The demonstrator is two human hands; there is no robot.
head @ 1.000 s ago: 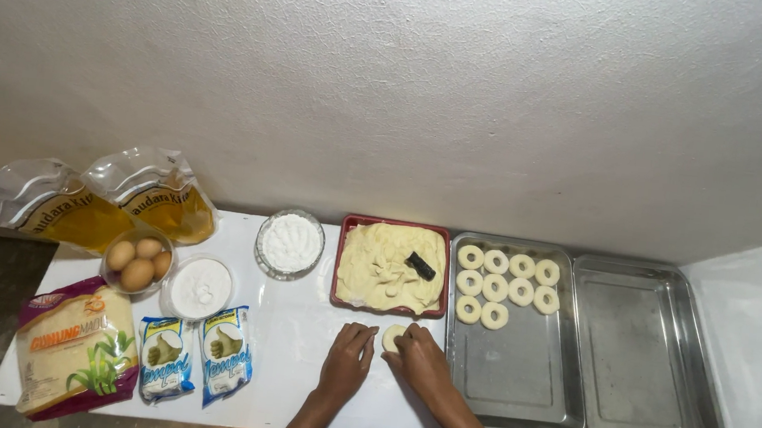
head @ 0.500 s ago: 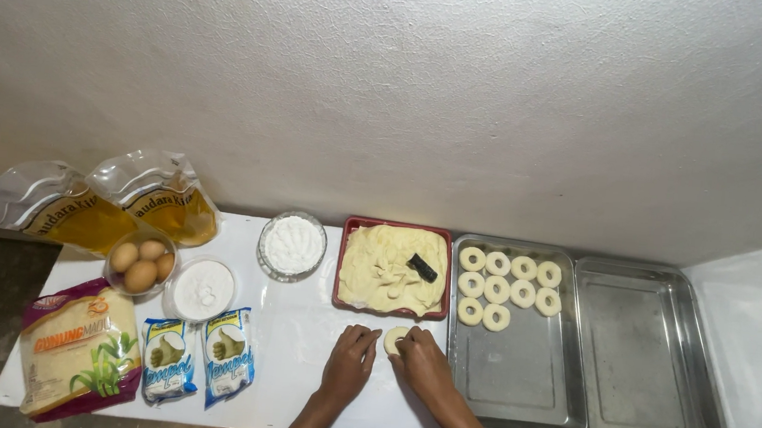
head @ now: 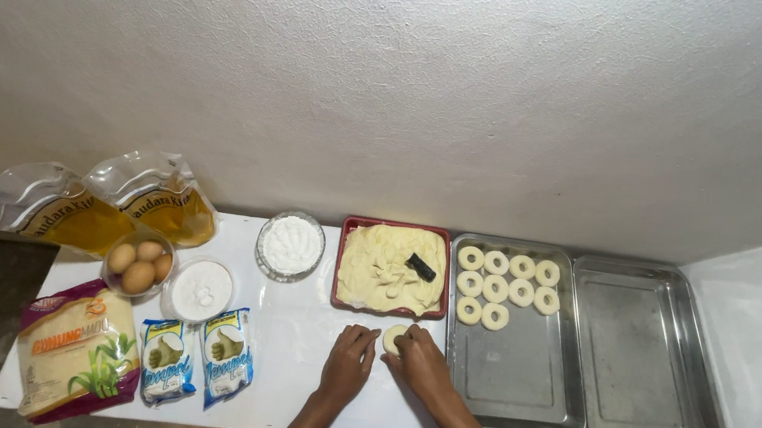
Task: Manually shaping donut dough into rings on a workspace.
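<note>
Left hand: lower middle of the frame, lying palm down on the white bench; fingers together and flat, holding nothing; fingertips just left of the dough piece.
Right hand: lower middle, just right of the left hand; its grip is closed on the dough piece, fingertips pressing its right edge and top.
Dough piece: small pale round, on the bench just below the red tray and just left of the near steel tray; its middle seems dimpled, though too small to be sure.
Red tray: centre of the frame, holding a slab of pale dough with a small dark cutter lying on it.
Near steel tray: right of centre; ten dough rings in rows at its upper end, the lower part bare.
Far steel tray: right of the frame, touching the near one.
Left of the frame: two bags of oil, a bowl of eggs, a tub of white powder, a glass bowl of flour, three packets.
Doing it well, by my judgement: press evenly from the centre so the ring keeps a uniform thickness; steady the round with the free hand; match the rings already laid.
</note>
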